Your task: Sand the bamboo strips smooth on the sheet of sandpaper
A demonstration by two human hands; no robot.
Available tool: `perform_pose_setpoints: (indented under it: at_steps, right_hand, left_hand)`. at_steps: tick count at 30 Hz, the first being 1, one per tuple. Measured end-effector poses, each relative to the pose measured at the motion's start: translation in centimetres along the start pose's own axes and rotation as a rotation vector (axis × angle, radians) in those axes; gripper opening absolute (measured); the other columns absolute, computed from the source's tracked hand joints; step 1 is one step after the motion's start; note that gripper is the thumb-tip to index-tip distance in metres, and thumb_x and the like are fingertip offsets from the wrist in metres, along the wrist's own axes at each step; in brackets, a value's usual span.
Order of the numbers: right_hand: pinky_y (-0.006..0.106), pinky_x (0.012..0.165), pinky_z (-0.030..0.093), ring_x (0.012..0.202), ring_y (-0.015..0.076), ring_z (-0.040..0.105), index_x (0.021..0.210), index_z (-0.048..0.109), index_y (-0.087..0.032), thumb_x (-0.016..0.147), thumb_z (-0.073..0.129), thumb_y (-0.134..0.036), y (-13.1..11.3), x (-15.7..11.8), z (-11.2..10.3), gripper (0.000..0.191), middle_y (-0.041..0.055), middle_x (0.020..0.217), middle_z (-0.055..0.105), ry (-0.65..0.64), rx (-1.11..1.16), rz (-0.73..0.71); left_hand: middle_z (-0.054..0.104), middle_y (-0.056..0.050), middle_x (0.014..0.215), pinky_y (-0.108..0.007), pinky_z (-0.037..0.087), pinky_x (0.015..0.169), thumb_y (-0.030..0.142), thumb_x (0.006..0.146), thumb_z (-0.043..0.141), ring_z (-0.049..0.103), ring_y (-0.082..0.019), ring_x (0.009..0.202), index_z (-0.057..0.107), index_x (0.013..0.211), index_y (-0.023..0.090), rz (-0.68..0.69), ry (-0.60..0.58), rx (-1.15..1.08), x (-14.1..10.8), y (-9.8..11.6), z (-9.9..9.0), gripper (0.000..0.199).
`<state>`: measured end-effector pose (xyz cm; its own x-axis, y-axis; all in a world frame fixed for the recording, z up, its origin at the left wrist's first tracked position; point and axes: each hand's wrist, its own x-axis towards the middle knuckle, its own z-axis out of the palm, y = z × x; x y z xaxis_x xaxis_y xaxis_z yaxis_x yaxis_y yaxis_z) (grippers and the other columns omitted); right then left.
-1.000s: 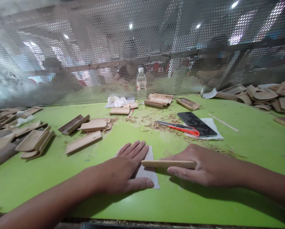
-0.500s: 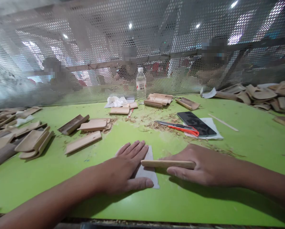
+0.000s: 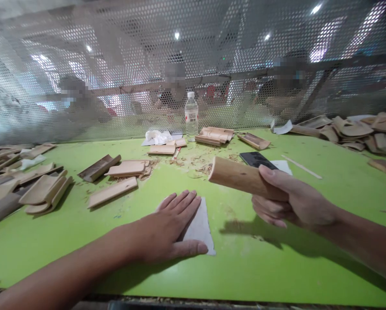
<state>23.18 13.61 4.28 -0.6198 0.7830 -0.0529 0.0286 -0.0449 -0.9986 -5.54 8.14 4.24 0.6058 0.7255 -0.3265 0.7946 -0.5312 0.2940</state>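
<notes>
My left hand [image 3: 170, 232] lies flat, palm down, on a pale sheet [image 3: 201, 228] on the green table [image 3: 193, 275], its fingers apart. Raised above the tabletop on the right, my right hand [image 3: 289, 200] grips one end of a curved wooden piece [image 3: 244, 177]. The thumb is on top of the wood and the fingers are curled below. The piece points left, its rounded face toward me. Just behind it lies a dark phone [image 3: 257, 159], partly hidden, on a white sheet [image 3: 283, 166].
A water bottle [image 3: 191, 118] stands at the back before a perforated screen [image 3: 125, 103]. Wooden pieces lie at mid-left [image 3: 112, 193], with a heap at far left [image 3: 46, 193] and another at far right [image 3: 354, 131]. People are behind the screen. Shavings litter the table.
My right hand has lifted the wooden piece off the table and turned it, so its broad side shows. The orange cutter is now hidden behind it. My left hand has stayed in place.
</notes>
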Motion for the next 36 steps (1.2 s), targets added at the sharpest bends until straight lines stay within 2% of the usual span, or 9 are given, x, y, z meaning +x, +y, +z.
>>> perform_pose_setpoints:
  at_steps: [4, 7, 11, 15, 20, 24, 29, 34, 36]
  right_hand:
    - [0.028, 0.042, 0.028, 0.042, 0.0114, 0.036, 0.056, 0.044, -0.023, 0.094, 0.050, -0.070, 0.0, 0.3, 0.1, 0.061, -0.0040, 0.048, 0.038, 0.094, -0.524, -0.042]
    - [0.028, 0.045, 0.022, 0.046, 0.0109, 0.033, 0.059, 0.048, -0.021, 0.097, 0.049, -0.064, 0.1, 0.1, 0.7, 0.057, -0.0034, 0.053, 0.041, -0.026, -0.821, -0.021]
    - [0.027, 0.044, 0.023, 0.046, 0.0104, 0.033, 0.061, 0.047, -0.021, 0.099, 0.046, -0.060, 0.2, 0.0, 1.5, 0.055, -0.0038, 0.054, 0.039, -0.264, -0.805, 0.032]
    - [0.028, 0.045, 0.020, 0.046, 0.0109, 0.029, 0.058, 0.039, -0.022, 0.098, 0.047, -0.063, 0.5, 0.2, 1.2, 0.058, -0.0040, 0.052, 0.034, -0.099, -0.884, 0.019]
    - [0.028, 0.046, 0.020, 0.049, 0.0115, 0.030, 0.061, 0.041, -0.022, 0.096, 0.047, -0.068, 0.6, 0.4, 0.9, 0.058, -0.0043, 0.056, 0.034, -0.198, -0.790, 0.103]
    - [0.029, 0.049, 0.020, 0.052, 0.0129, 0.030, 0.061, 0.038, -0.023, 0.096, 0.045, -0.068, 0.5, 0.6, 0.5, 0.057, -0.0039, 0.058, 0.033, -0.039, -0.895, 0.031]
    - [0.028, 0.048, 0.024, 0.051, 0.0129, 0.034, 0.063, 0.042, -0.022, 0.094, 0.049, -0.069, 0.2, 0.4, 0.6, 0.057, -0.0039, 0.058, 0.038, -0.227, -0.771, 0.141]
    - [0.029, 0.048, 0.022, 0.051, 0.0127, 0.033, 0.061, 0.041, -0.022, 0.095, 0.048, -0.068, 0.3, 0.6, 0.7, 0.057, -0.0030, 0.057, 0.038, -0.079, -0.879, 0.059]
    - [0.028, 0.047, 0.021, 0.049, 0.0118, 0.031, 0.060, 0.040, -0.022, 0.095, 0.049, -0.066, 0.3, 0.5, 0.8, 0.057, -0.0037, 0.056, 0.036, -0.127, -0.872, 0.077]
  left_hand:
    - [-0.007, -0.016, 0.168, -0.052, 0.007, 0.127, 0.078, 0.101, 0.035, -0.004, -0.034, 0.156, 0.000, 0.167, 0.012, -0.003, -0.010, -0.013, -0.1, 0.1, -0.1, 0.100]
    - [-0.007, -0.016, 0.168, -0.051, 0.007, 0.127, 0.079, 0.100, 0.034, -0.004, -0.034, 0.156, 0.001, 0.166, 0.010, -0.005, -0.009, -0.006, -0.1, 0.1, -0.1, 0.101]
    - [-0.004, -0.015, 0.169, -0.050, 0.005, 0.127, 0.081, 0.100, 0.032, -0.005, -0.032, 0.157, 0.005, 0.167, 0.011, 0.004, -0.006, 0.009, 0.0, 0.0, 0.1, 0.100]
    - [-0.007, -0.017, 0.168, -0.050, 0.006, 0.127, 0.081, 0.100, 0.032, -0.005, -0.033, 0.157, 0.003, 0.166, 0.009, -0.002, -0.001, 0.017, 0.1, -0.1, 0.2, 0.102]
    - [-0.003, -0.016, 0.169, -0.051, 0.005, 0.127, 0.081, 0.100, 0.031, -0.004, -0.033, 0.157, 0.007, 0.167, 0.011, 0.017, 0.004, 0.002, 0.0, -0.1, 0.2, 0.100]
    - [-0.006, -0.018, 0.168, -0.050, 0.008, 0.127, 0.082, 0.099, 0.033, -0.003, -0.034, 0.156, 0.002, 0.167, 0.011, -0.003, 0.014, 0.000, 0.0, -0.1, 0.2, 0.103]
    - [-0.001, -0.016, 0.169, -0.051, 0.007, 0.126, 0.082, 0.099, 0.032, -0.001, -0.034, 0.156, 0.007, 0.167, 0.014, 0.023, 0.029, 0.000, 0.0, -0.3, 0.4, 0.100]
    - [-0.007, -0.018, 0.168, -0.049, 0.006, 0.127, 0.082, 0.099, 0.031, -0.005, -0.033, 0.156, 0.004, 0.166, 0.008, -0.006, 0.001, 0.014, 0.1, -0.2, 0.3, 0.104]
    - [-0.006, -0.017, 0.168, -0.049, 0.005, 0.127, 0.083, 0.099, 0.031, -0.005, -0.033, 0.157, 0.005, 0.166, 0.009, -0.002, -0.005, 0.014, 0.1, -0.2, 0.3, 0.103]
